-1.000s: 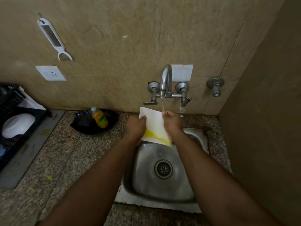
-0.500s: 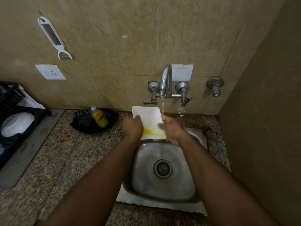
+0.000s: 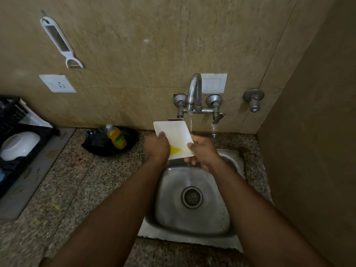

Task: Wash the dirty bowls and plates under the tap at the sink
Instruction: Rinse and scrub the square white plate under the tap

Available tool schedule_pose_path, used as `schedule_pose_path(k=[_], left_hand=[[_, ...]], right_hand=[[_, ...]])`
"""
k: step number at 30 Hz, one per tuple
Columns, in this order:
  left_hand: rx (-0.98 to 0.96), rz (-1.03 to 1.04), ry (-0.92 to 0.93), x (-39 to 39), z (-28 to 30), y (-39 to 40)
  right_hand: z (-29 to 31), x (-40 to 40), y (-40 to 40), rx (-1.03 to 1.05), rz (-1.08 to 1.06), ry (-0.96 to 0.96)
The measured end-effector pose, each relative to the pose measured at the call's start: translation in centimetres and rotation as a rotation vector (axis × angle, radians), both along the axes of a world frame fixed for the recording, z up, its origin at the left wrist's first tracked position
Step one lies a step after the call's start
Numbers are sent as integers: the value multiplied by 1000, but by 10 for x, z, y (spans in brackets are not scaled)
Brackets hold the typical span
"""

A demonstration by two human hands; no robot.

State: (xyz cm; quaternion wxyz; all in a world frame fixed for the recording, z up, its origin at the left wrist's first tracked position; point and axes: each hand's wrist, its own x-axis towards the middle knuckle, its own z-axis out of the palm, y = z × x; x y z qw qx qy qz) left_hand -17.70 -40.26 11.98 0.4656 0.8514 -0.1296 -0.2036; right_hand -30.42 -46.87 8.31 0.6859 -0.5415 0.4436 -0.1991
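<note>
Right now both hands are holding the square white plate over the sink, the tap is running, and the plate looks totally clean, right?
Not quite. The plate is not clean: the head view shows a yellow smear on the part nearest the person, between the left hand and the right hand. The rest holds: both hands hold it over the sink, and the tap is running.

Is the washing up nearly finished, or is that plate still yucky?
A white bowl sits in the black rack, so it looks done. The left hand and right hand hold a square white plate beside the tap's stream. Its yellow smear remains to rinse off. No other dirty dishes show.
</note>
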Motion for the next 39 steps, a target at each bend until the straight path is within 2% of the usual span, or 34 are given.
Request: schedule_pose_path(k=[2,6,9,11,14,17,19,21,23,25,28,31,33,35,37,39], left_hand=[[19,24,17,-9,2,-2],[-44,77,105,-15,0,2],[-120,124,191,-18,-4,7],[-185,123,288,-22,-7,9],[-418,72,674,-17,-4,14],[-372,-48,763,12,6,19],[-253,-191,811,33,13,20],[-104,-298,688,42,18,15],[45,-270,404,42,14,7],[76,-219,206,40,11,4],[11,-232,128,34,0,7],[8,-265,67,21,-5,10],[-19,-248,48,19,-6,8],[-41,-197,35,21,-7,8],[-38,-134,9,25,-5,10],[-46,-130,5,24,-4,10]], right_hand=[[-10,10,1,-64,-153,111],[-17,7,8,195,-213,-120],[-24,3,17,299,-265,-198],[-27,3,18,260,-316,-130],[-23,2,-1,122,-266,23],[-2,-2,-25,-16,-125,112],[12,0,-35,-27,-28,112],[18,8,-41,-28,41,102],[12,16,-41,-20,39,86],[3,22,-35,5,13,23],[-16,23,-22,6,-87,5],[-23,27,-15,-125,-230,121],[-20,28,-14,-171,-244,124],[-20,24,-13,-108,-156,83],[-23,20,-10,45,-57,15],[-26,19,-4,113,-66,19]])
